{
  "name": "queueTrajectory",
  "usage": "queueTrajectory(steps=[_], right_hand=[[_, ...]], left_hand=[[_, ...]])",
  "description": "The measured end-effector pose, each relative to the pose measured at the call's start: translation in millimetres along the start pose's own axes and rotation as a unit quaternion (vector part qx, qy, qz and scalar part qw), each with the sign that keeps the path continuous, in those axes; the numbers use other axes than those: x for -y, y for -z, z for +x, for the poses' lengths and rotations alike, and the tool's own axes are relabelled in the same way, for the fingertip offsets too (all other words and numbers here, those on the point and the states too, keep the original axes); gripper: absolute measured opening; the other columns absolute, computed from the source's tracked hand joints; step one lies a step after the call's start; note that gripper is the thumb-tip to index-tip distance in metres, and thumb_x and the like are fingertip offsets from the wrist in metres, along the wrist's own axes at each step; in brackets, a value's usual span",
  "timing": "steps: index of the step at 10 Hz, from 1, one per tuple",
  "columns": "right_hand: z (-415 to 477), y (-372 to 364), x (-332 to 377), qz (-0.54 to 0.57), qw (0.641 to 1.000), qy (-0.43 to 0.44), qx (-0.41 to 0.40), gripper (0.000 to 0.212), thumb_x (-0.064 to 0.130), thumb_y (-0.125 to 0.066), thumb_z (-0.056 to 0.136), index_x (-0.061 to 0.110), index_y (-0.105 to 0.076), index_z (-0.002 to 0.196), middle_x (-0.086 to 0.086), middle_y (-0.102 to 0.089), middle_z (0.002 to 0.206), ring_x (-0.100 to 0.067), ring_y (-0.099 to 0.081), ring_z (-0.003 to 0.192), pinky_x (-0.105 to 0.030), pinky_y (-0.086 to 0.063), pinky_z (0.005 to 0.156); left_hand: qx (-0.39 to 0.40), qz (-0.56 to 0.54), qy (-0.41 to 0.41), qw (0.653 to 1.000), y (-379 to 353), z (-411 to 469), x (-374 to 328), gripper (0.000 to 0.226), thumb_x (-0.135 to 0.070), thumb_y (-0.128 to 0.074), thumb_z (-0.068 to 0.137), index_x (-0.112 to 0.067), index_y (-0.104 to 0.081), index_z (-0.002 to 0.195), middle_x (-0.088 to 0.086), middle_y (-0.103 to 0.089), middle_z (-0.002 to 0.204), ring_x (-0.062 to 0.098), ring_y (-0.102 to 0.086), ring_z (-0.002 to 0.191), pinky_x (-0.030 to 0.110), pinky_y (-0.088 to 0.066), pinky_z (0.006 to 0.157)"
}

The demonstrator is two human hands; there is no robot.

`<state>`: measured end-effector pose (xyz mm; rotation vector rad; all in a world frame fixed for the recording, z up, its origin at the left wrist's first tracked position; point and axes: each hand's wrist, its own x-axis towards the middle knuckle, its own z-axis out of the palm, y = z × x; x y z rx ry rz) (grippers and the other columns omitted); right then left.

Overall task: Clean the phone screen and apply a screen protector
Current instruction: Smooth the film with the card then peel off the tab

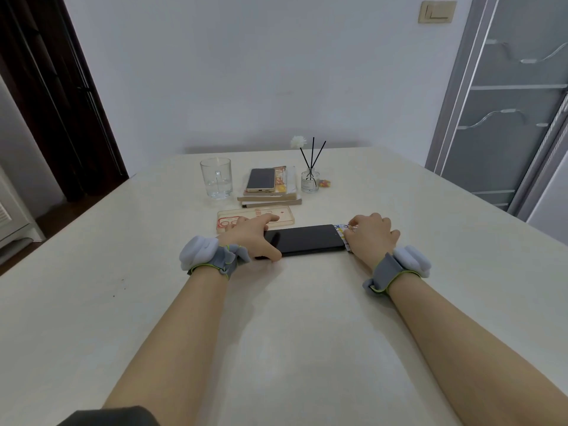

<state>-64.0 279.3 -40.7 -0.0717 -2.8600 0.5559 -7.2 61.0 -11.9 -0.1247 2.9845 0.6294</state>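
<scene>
Phones: two. One black phone (304,239) lies flat, lengthwise across the counter (307,333), between both hands. One gold phone (260,179) lies face up on the books (270,196).
Books: two or three stacked; exact count cannot be told.
Case: one clear case (282,215) with red print, just behind the black phone. Writing illegible.
Glass: one glass (216,178), some water inside.
Diffuser: one diffuser (309,179), three black reeds, one white flower. Label illegible.
Left hand: left hand (250,235) grasping the black phone's left end, thumb on the near edge, fingers on the far edge.
Right hand: right hand (370,235) curled at the phone's right end, pinching a printed packet (340,229). Print illegible.
Wristbands: two, grey, one per wrist.
</scene>
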Motion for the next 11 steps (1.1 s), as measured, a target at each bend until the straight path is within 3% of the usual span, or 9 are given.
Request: queueTrajectory(steps=[3,5,8,9,10,11], right_hand=[[-6.0,6.1,6.2,-0.029,0.998,0.033,-0.040,0.037,0.011,-0.043,0.092,0.026,-0.062,0.120,-0.005,-0.049,0.125,-0.026,-0.036,0.122,-0.038,-0.028,0.098],[-6.5,5.0,7.8,0.012,0.997,0.076,-0.007,0.031,0.010,-0.049,0.086,0.020,-0.073,0.102,-0.001,-0.052,0.123,-0.025,-0.036,0.118,-0.040,-0.027,0.092],[-5.1,3.1,7.9,0.067,0.996,0.065,0.010,0.031,0.004,-0.053,0.085,0.022,-0.075,0.095,0.004,-0.054,0.124,-0.023,-0.035,0.119,-0.038,-0.025,0.090],[-5.6,5.8,8.3,0.077,0.995,0.058,-0.003,0.033,0.005,-0.049,0.088,0.023,-0.074,0.098,0.004,-0.053,0.126,-0.023,-0.036,0.121,-0.038,-0.025,0.093],[-5.1,5.6,7.5,0.081,0.995,0.061,-0.012,0.034,0.009,-0.045,0.090,0.026,-0.071,0.105,0.001,-0.052,0.129,-0.023,-0.035,0.124,-0.039,-0.026,0.095],[-8.3,9.7,11.9,0.117,0.989,0.080,-0.032,0.031,0.014,-0.045,0.091,0.026,-0.068,0.108,0.000,-0.052,0.129,-0.023,-0.035,0.125,-0.039,-0.025,0.094]], left_hand=[[0.001,-0.020,-0.002,1.000,1.2,2.0,3.6,0.091,-0.028,-0.072,0.066,-0.037,-0.025,0.144,-0.008,-0.048,0.136,0.023,-0.031,0.129,0.047,-0.032,0.107],[0.008,-0.036,0.002,0.999,2.1,1.2,6.3,0.094,-0.028,-0.073,0.064,-0.038,-0.023,0.144,-0.008,-0.047,0.137,0.022,-0.038,0.124,0.046,-0.039,0.103],[0.010,-0.081,-0.009,0.997,2.4,8.9,17.4,0.095,-0.024,-0.074,0.063,-0.042,-0.024,0.142,-0.004,-0.046,0.135,0.020,-0.042,0.118,0.034,-0.043,0.095],[-0.017,-0.138,-0.020,0.990,8.9,7.9,14.8,0.088,-0.027,-0.070,0.062,-0.038,-0.033,0.140,-0.001,-0.046,0.137,0.020,-0.041,0.124,0.030,-0.038,0.098],[-0.105,-0.214,-0.050,0.970,17.4,8.1,10.9,0.062,-0.015,-0.065,0.078,-0.027,-0.045,0.136,0.001,-0.052,0.133,0.017,-0.049,0.117,0.029,-0.040,0.098],[-0.175,-0.269,-0.077,0.944,24.5,2.7,-4.3,0.039,-0.013,-0.053,0.090,-0.020,-0.055,0.129,-0.003,-0.057,0.123,0.008,-0.052,0.102,0.022,-0.042,0.081]])
